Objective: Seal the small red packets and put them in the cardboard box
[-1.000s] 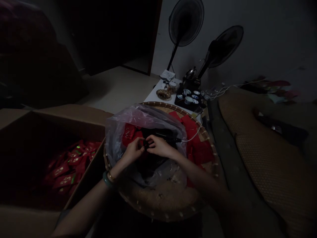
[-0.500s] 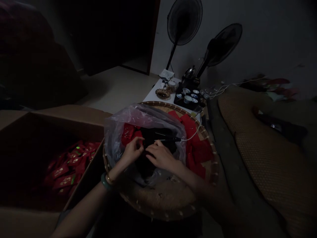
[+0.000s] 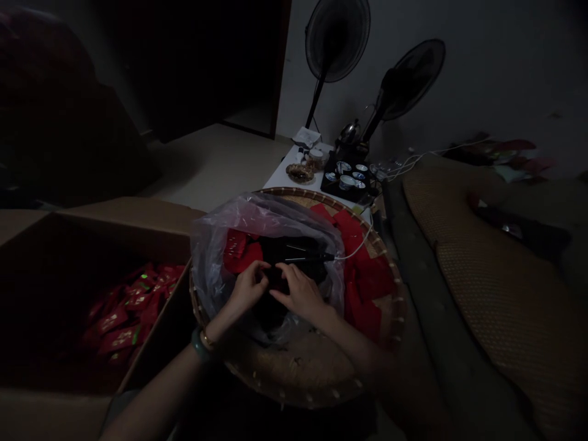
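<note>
My left hand (image 3: 248, 286) is closed, fingers and thumb curled together above the dark contents of a clear plastic bag (image 3: 206, 245). What it pinches, if anything, is too dark to make out. Facing it, my right hand (image 3: 303, 295) has its thumb and fingers apart in a curve, and nothing shows between them. The dark loose material (image 3: 271, 309) lies below both hands. Red packets (image 3: 243, 251) rest inside the bag beyond my left hand. Just past my right fingers lies a black corded tool (image 3: 312, 258) with two thin arms spread apart.
A round woven tray (image 3: 294, 380) holds the bag and flat red pouches (image 3: 372, 278) on its right. At left, a cardboard box (image 3: 133, 211) contains many red packets (image 3: 124, 318). Behind are a tea set (image 3: 346, 181) and two fans (image 3: 337, 40). A woven mat (image 3: 496, 275) covers the right seat.
My right hand's thumb and fingers have spread apart. The left hand has shifted slightly down, and the red packet beyond it shows more fully. The view has moved a little.
</note>
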